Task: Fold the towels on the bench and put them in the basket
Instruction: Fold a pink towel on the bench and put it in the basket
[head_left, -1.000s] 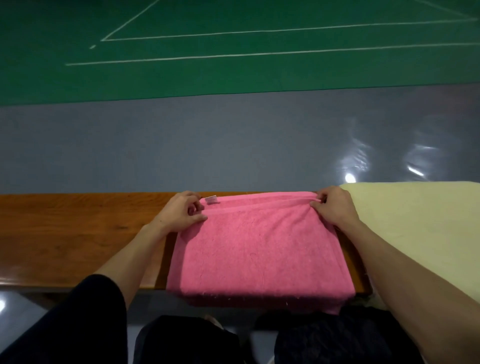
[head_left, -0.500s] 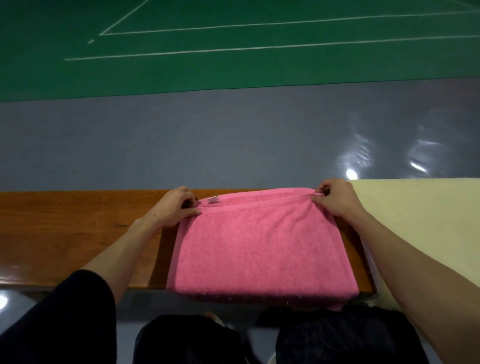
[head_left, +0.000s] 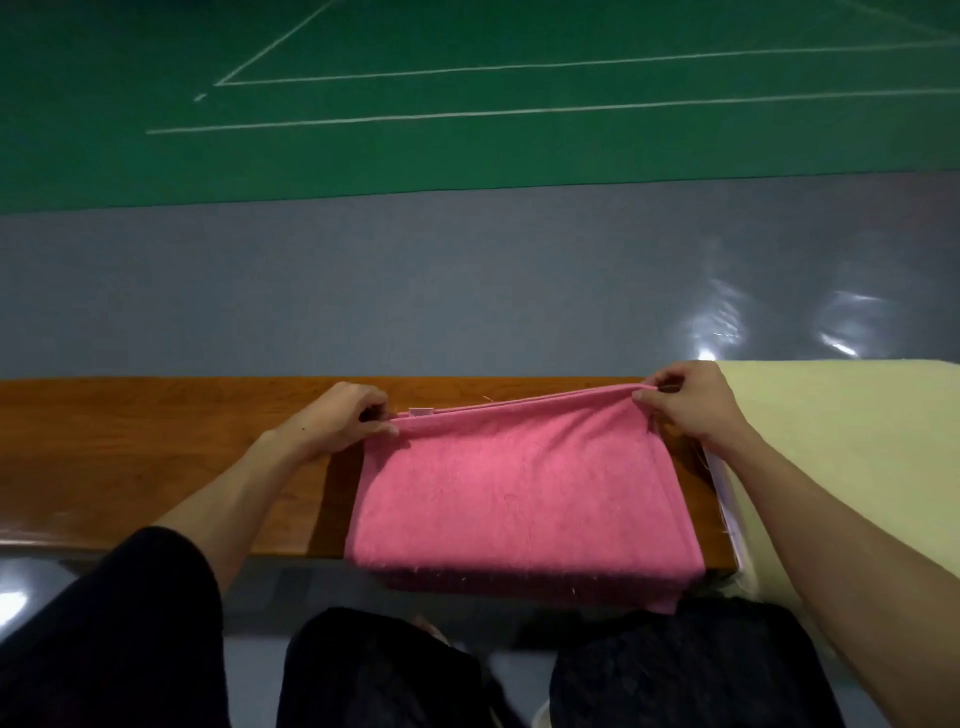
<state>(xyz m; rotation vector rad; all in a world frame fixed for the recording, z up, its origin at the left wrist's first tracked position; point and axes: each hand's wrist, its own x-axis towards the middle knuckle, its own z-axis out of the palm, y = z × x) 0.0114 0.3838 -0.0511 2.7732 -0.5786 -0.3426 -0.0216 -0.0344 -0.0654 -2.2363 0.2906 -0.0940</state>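
Note:
A folded pink towel (head_left: 519, 493) lies across the brown wooden bench (head_left: 156, 452), its near edge hanging over the bench's front. My left hand (head_left: 343, 421) pinches the towel's far left corner, beside a small white label. My right hand (head_left: 691, 402) pinches the far right corner and holds it lifted above the bench, so the far edge slopes up to the right. A pale yellow towel (head_left: 841, 457) lies spread on the bench to the right. No basket is in view.
Beyond the bench lies a shiny grey floor (head_left: 467, 291), then a green court (head_left: 467, 78) with white lines. My dark-clothed knees (head_left: 675, 670) sit below the bench's front edge. The bench's left part is bare wood.
Both hands have drawn the pink towel's far edge taut. My right hand has risen with its corner off the bench. My left hand has shifted slightly left.

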